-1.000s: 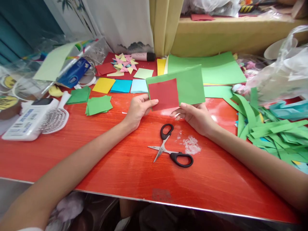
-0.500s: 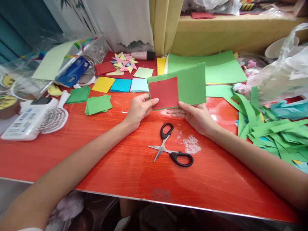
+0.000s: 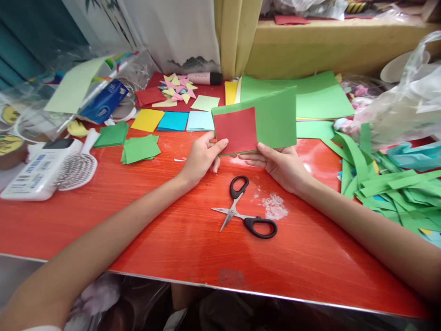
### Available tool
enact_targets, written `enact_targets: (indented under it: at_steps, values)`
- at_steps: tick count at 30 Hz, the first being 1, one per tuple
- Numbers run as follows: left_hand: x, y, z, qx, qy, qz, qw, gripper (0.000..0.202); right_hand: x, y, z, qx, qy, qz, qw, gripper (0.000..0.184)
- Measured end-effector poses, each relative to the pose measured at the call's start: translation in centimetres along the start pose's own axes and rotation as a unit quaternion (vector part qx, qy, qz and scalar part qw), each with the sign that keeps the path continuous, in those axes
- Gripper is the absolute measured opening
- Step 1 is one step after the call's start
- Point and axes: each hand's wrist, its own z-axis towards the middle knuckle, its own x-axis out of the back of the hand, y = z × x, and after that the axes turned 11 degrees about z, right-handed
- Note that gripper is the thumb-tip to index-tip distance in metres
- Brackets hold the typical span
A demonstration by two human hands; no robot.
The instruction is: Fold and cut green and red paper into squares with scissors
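Note:
A red paper square (image 3: 235,130) lies flat against a larger green sheet (image 3: 277,117), both held up just above the red table (image 3: 172,230). My left hand (image 3: 201,158) pinches their left edge, thumb on the red square. My right hand (image 3: 280,166) grips the lower edge from beneath, thumb at the red square's bottom right corner. Black-handled scissors (image 3: 245,209) lie open on the table just below both hands, untouched.
Coloured paper squares (image 3: 172,122) and folded paper stars (image 3: 177,88) lie behind my hands. Green squares (image 3: 140,149) are stacked at the left, by a hairbrush (image 3: 77,168) and a white device (image 3: 37,172). Green paper strips (image 3: 389,184) and a plastic bag (image 3: 406,105) crowd the right.
The red square and green sheet have tilted up slightly and shifted a little right. My right thumb has closed onto the lower edge of the papers.

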Motion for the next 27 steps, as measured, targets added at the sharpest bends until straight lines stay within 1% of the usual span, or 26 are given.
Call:
enact_targets:
  at_steps: [5,10,17,19,24,27]
  values:
    - [0.01,-0.07,0.01,0.000,0.002,0.004,1.000,0.024,0.01,-0.07,-0.13,-0.012,0.007,-0.026,1.000,0.034]
    - [0.01,-0.18,-0.01,-0.004,0.002,0.006,1.000,0.024,0.08,0.03,-0.15,-0.011,0.003,-0.025,1.000,0.037]
    - [-0.04,-0.06,-0.17,0.003,0.025,0.020,0.999,0.019,-0.28,-0.15,-0.21,-0.016,-0.001,-0.015,1.000,0.030]
    - [-0.06,0.00,-0.19,0.010,0.029,0.026,0.999,0.019,-0.38,-0.16,-0.24,-0.018,0.012,-0.031,0.999,0.030]
    - [-0.11,0.10,-0.30,0.004,0.022,0.027,0.999,0.021,-0.28,0.13,-0.15,-0.019,0.058,-0.051,0.997,0.019]
    - [-0.15,0.15,-0.40,-0.004,0.018,0.032,0.999,0.020,-0.20,0.35,-0.06,-0.012,0.068,-0.055,0.996,0.016]
